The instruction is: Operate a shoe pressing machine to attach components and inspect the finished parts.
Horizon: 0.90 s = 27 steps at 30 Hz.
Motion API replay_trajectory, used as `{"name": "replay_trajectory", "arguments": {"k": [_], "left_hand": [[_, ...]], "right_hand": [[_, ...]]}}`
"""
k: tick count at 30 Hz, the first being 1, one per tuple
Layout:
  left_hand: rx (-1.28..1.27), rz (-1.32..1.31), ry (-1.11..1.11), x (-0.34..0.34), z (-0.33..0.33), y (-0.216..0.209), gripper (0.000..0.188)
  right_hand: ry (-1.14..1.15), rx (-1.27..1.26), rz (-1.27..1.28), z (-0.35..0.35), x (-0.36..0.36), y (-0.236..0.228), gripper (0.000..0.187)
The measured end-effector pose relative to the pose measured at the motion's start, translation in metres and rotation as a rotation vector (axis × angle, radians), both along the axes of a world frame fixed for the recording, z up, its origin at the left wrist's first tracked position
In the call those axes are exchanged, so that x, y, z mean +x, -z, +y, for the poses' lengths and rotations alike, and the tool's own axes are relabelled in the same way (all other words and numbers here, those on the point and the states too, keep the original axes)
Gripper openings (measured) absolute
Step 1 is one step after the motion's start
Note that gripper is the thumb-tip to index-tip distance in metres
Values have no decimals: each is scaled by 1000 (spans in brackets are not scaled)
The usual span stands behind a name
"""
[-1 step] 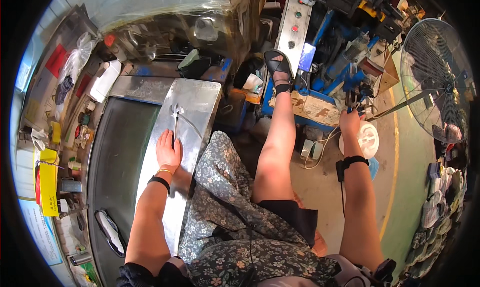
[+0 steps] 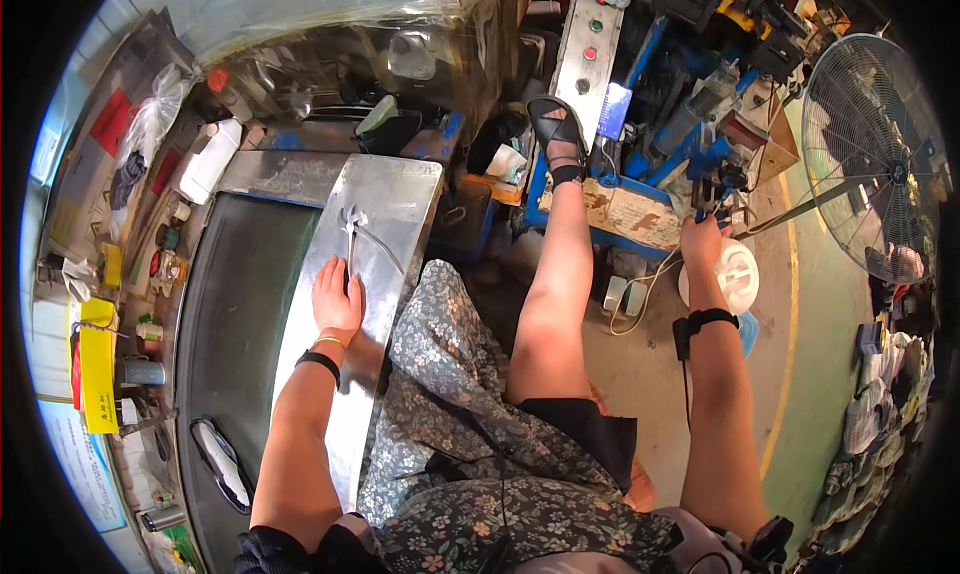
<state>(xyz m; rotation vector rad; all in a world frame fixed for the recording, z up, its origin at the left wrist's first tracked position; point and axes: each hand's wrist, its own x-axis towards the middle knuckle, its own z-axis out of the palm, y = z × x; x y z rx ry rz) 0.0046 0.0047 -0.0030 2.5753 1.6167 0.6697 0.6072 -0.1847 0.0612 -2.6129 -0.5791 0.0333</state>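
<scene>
My left hand (image 2: 338,299) lies flat, fingers stretched out, on the shiny metal plate (image 2: 395,189). Under its fingers runs the handle of a silver adjustable wrench (image 2: 352,224), its jaw pointing away from me. Beside the wrench, a thin dark curved line shows on the plate. Out to the right, my right hand (image 2: 702,246) is closed around the lower end of a dark two-pronged tool (image 2: 705,194) that looks like pliers, close to a blue machine (image 2: 672,169). What its far end touches is hard to make out.
My sandalled foot (image 2: 557,139) rests by the machine's control strip (image 2: 590,59), which carries buttons. Left of the plate runs a dark belt (image 2: 235,314) with a shoe part (image 2: 220,464) on it. A large fan (image 2: 890,164) and a white lidded bucket (image 2: 735,279) stand at right.
</scene>
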Motion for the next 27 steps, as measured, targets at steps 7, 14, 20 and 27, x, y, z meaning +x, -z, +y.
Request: {"name": "replay_trajectory", "arguments": {"k": [7,14,20,27], "left_hand": [[2,-28,-21,2,-2,-2,45],[-5,-25,-17,4,-1,-4,45],[-34,7,-42,3,-1,-3,45],[-14,-19,-22,2,-1,-3,46]], "right_hand": [[-4,-19,24,1,1,2,47],[16,-38,26,1,2,3,51],[23,-23,0,1,-4,-2,47],[17,-58,35,0,-10,-14,47]]}}
